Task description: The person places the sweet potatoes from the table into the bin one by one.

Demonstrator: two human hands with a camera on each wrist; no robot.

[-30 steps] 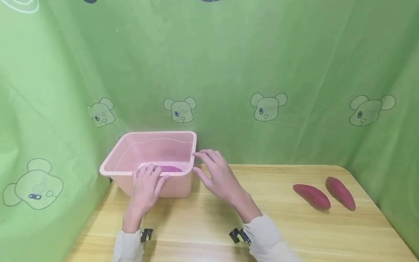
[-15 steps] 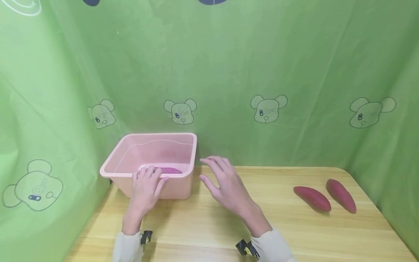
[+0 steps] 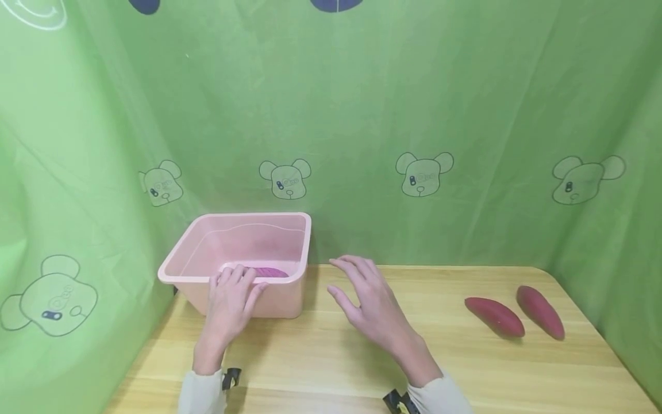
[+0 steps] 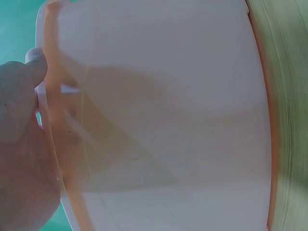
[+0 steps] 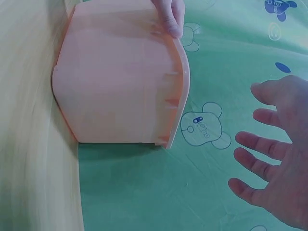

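Observation:
A pink plastic bin stands at the left of the table. Its near rim is gripped by my left hand, fingers curled over into the bin and thumb on the outer side; the left wrist view shows the thumb at the rim. Inside lies a purple, streaked, elongated thing, partly hidden by the rim and fingers. Right of the bin, my right hand is in the air with fingers spread and loosely bent, holding nothing. Two dark-red sweet potatoes lie side by side at the table's right.
The light wooden table has a rounded far right corner. A green curtain printed with bear heads hangs close behind the bin and along both sides. Black wrist-camera mounts sit at both sleeves.
My right hand has come away from the bin's right rim, moving right and toward me. The left hand keeps its grip on the near rim. The head view has tilted slightly upward.

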